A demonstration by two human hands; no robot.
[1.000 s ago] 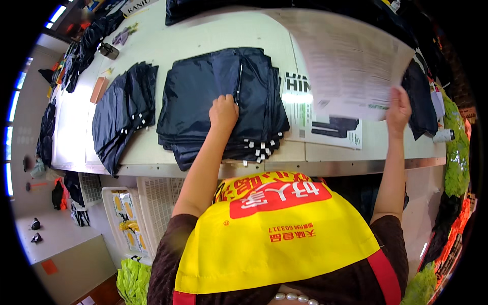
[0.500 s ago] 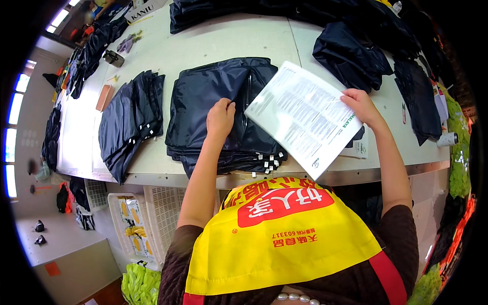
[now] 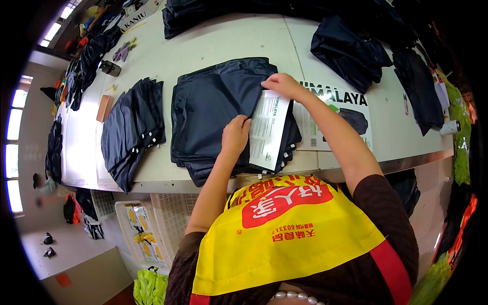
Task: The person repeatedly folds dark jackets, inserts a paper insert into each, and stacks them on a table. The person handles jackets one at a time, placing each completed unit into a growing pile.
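On the table (image 3: 229, 40), a printed white sheet (image 3: 268, 134), lengthwise away from the person, lies partly under dark fabric (image 3: 213, 107), just right of the left hand (image 3: 236, 136) pinching the fabric's edge, the right hand (image 3: 282, 85) gripping fabric by the sheet's far end.

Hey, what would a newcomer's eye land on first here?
Probably the bright yellow apron, bottom centre. Next, the dark fabric stack near the table's front edge, with a white printed sheet over its right part, the left hand beside it and right hand at its top.

Bright windows (image 3: 13, 157) left; glare on tabletop (image 3: 81, 147); edges curved.
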